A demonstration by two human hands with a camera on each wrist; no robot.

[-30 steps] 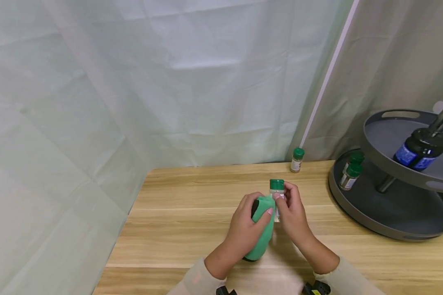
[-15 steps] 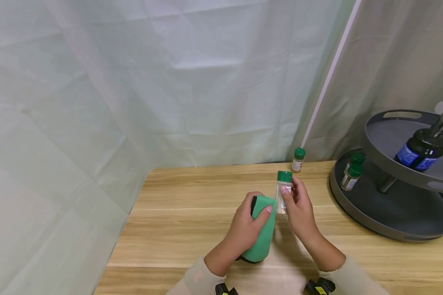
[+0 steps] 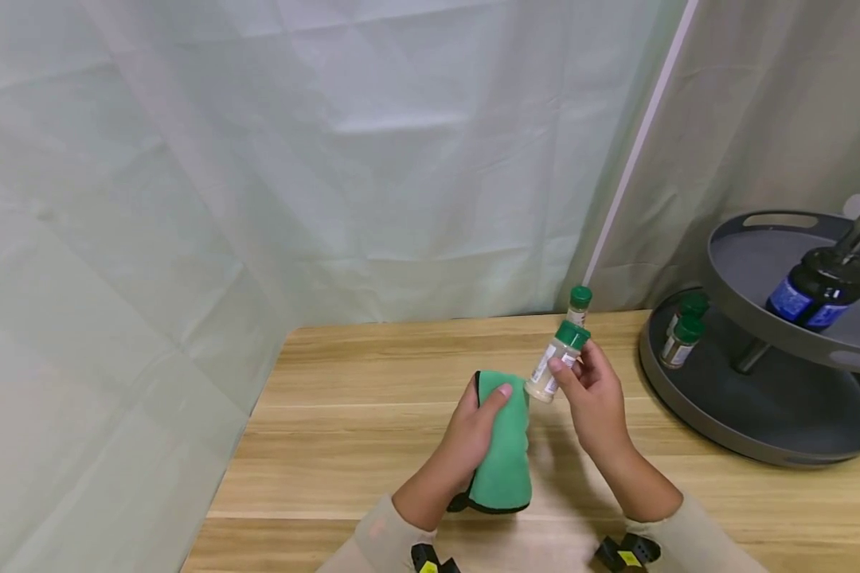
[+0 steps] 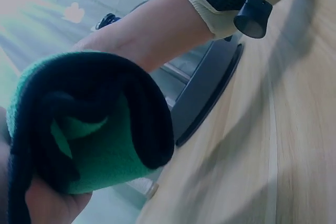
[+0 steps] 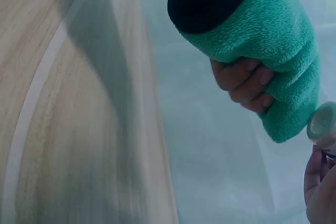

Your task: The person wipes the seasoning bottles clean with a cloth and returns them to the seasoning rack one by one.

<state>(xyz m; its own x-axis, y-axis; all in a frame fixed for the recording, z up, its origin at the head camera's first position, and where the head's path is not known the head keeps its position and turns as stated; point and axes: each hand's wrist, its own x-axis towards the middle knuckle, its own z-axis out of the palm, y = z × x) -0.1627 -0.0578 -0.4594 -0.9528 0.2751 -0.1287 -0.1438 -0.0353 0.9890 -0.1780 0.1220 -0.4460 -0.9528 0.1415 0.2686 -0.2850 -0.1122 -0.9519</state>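
Note:
My left hand (image 3: 466, 434) grips a folded green cloth (image 3: 505, 454) with black edging, thumb on its front and fingers behind it. In the left wrist view the cloth (image 4: 105, 150) shows its rolled, dark-edged end. Just to the right, my right hand (image 3: 598, 398) pinches a clear spice jar (image 3: 548, 370) with a green cap and white label, between thumb and fingers. The jar tilts, cap up to the right, its base close to the cloth's upper right corner. From the right wrist view, the jar's round base (image 5: 321, 123) shows beside the cloth (image 5: 289, 51).
Another green-capped jar (image 3: 580, 299) stands at the table's back edge, partly hidden by the held jar. On the right is a two-tier grey tray stand (image 3: 745, 454); two green-capped jars (image 3: 682, 342) stand on its lower tier, a dark blue-labelled bottle (image 3: 820, 290) on its upper tier.
My right hand has moved the jar right and up, away from the cloth's front, and tipped it from upright to slanted. The left hand has turned the cloth so its green face shows more broadly.

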